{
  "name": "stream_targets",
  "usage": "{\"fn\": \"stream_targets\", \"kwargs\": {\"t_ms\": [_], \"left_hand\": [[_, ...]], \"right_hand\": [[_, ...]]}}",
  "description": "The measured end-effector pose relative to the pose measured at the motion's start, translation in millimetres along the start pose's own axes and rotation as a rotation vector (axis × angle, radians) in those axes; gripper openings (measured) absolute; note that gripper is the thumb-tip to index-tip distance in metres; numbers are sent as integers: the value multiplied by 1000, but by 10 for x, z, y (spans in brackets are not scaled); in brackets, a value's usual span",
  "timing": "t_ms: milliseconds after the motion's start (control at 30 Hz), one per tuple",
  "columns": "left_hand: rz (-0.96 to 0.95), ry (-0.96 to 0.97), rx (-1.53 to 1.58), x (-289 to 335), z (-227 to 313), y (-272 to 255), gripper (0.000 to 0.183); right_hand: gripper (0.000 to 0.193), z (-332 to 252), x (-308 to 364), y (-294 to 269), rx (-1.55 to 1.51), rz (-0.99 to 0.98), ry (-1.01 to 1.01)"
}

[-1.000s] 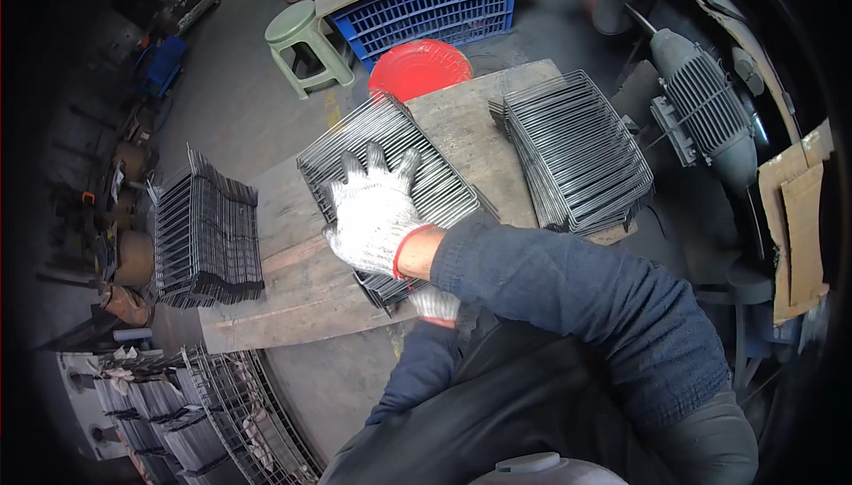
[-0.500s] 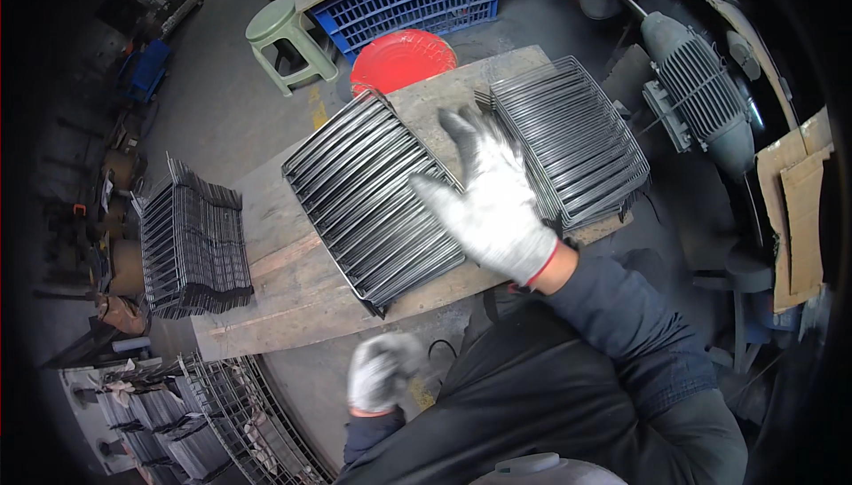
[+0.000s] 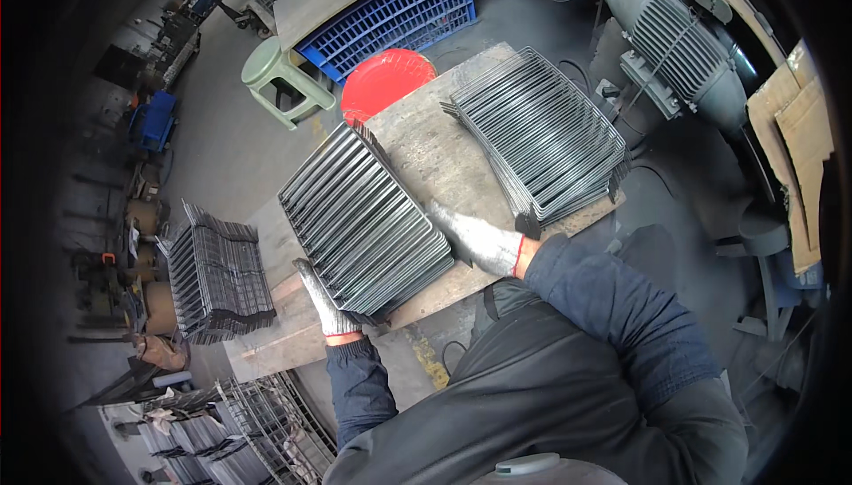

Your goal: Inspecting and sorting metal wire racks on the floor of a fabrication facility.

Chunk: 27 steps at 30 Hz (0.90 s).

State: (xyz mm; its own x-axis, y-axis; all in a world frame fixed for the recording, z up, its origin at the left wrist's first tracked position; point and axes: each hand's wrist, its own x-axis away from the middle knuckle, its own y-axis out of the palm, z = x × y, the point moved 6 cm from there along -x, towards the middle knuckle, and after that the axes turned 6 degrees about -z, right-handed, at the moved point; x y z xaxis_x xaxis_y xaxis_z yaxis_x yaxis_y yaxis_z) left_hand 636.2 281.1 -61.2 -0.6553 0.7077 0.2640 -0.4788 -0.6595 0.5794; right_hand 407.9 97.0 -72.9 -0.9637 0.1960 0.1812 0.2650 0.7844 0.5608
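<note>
A stack of bent metal wire racks (image 3: 364, 210) stands in the middle of a wooden board, between my two gloved hands. My left hand (image 3: 325, 304) grips its near left side, with the thumb along the outer wires and the other fingers hidden behind or under the stack. Against the right side lies my right hand (image 3: 475, 238), its fingertips partly hidden by the wires. Both gloves are white knit with red cuffs. To the right sits a second stack of wire racks (image 3: 541, 134), and a third stack (image 3: 222, 276) stands at the board's left end; neither is touched.
Beyond the wooden board (image 3: 426, 139) are a red round stool top (image 3: 388, 84), a pale green stool (image 3: 282, 81) and a blue plastic crate (image 3: 390, 19). A grey motor (image 3: 679, 50) and cardboard (image 3: 803, 139) stand at right. A wire basket (image 3: 275, 423) is at lower left.
My right hand has come down from above the gap between two stacks to the middle stack's right side. My left hand has risen from below the board to its left side. The view has shifted slightly.
</note>
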Motion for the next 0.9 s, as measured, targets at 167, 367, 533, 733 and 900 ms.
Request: {"fn": "stream_targets", "kwargs": {"t_ms": [167,367,533,733,900], "left_hand": [[-49,-45,21,22,113,17,78],[-32,-28,19,12,88,15,80],[-40,-77,75,-122,-29,96,78],[-126,-130,92,-260,-143,550,70],[-111,-154,44,-246,-178,445,74]], "right_hand": [[82,11,136,248,141,123,1],[82,9,159,232,35,76,-40],[77,13,191,57,178,204,-149],[73,127,277,-154,-98,338,-135],[59,292,217,-311,239,310,-140]]}}
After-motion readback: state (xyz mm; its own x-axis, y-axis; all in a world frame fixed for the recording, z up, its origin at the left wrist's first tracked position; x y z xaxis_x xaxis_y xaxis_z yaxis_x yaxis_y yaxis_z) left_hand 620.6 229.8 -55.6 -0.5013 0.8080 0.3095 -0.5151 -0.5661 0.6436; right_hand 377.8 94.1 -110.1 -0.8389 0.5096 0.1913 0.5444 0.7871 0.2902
